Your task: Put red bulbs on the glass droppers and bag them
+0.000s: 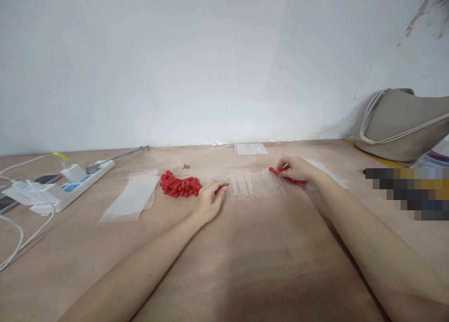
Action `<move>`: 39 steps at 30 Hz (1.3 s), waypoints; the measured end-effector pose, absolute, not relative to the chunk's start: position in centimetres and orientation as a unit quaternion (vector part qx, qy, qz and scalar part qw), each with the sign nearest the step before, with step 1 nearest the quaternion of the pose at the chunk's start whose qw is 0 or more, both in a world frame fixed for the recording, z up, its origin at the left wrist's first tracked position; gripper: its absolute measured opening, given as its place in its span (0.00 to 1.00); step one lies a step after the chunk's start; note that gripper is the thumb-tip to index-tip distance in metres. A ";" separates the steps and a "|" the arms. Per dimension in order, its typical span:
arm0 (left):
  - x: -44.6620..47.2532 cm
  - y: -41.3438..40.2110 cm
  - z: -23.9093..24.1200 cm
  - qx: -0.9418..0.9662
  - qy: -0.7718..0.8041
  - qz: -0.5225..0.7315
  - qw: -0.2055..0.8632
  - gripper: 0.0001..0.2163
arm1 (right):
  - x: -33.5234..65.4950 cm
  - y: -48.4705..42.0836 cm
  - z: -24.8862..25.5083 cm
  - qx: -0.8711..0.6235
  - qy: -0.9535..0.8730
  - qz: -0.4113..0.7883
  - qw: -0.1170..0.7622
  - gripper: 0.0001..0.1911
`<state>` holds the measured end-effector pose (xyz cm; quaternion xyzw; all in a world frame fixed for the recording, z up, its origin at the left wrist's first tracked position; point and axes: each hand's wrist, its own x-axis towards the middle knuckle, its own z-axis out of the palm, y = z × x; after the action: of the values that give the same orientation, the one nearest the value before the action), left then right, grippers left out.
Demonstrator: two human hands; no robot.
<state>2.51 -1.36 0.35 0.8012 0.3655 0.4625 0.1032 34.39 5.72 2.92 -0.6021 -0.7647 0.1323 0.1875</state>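
Note:
A row of thin clear tubes (242,185) lies side by side across the middle of the table. At its left end is a heap of red rubber bulbs (178,185). My left hand (209,200) is over the tubes beside this heap, thumb and fingertips drawn together. Whatever may be between them is too small to name. My right hand (292,168) is at the row's right end, closed on a red rubber bulb (273,171). More red bulbs (298,182) lie just below that hand, partly hidden by it.
Clear plastic bags (129,198) lie at the left, and another small bag (250,149) is near the wall. A white power strip (75,186) with chargers and cables stands far left. A grey bag (403,125) rests at the right, beside a blurred patch.

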 end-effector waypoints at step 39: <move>1.8 -1.4 0.7 0.838 0.345 0.420 0.047 0.11 | 21.2 -1.7 0.2 -0.399 -0.562 0.469 0.552 0.18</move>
<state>1.79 -1.41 0.70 0.8378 0.3451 0.4203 0.0473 21.16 -1.73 0.25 -0.3989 -0.5622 0.4693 0.5519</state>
